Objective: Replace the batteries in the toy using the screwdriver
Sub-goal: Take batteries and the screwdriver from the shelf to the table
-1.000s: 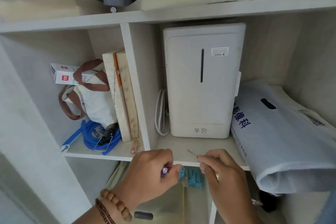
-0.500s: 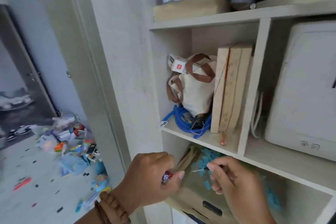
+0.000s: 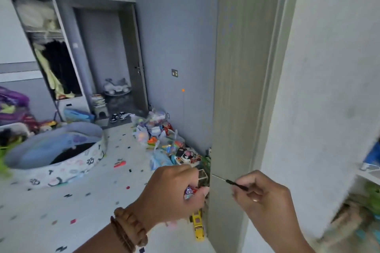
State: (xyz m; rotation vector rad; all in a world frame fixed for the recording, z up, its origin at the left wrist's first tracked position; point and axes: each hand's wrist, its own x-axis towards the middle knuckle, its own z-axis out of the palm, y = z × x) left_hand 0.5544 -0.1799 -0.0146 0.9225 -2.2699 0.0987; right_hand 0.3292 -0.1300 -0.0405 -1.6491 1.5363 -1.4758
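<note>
My left hand (image 3: 172, 193) is closed around a small red and silver object (image 3: 190, 191), probably batteries; only its end shows past my fingers. My right hand (image 3: 261, 197) pinches a thin screwdriver (image 3: 230, 182) with a black handle and a fine metal tip pointing left. Both hands are held up close together in front of the edge of a grey-green cabinet side panel (image 3: 236, 88). Which toy the task means I cannot tell; a heap of toys (image 3: 164, 141) lies on the floor by the wall.
A yellow toy truck (image 3: 198, 226) lies on the floor under my left hand. A round padded play pen (image 3: 57, 154) stands at the left. Small bits are scattered over the pale floor. An open wardrobe and a doorway are at the back. Shelves (image 3: 368, 172) show at the far right.
The view has swung left, from the shelf compartments to the room and the cabinet's side panel. Both hands keep the same grips and stay close together.
</note>
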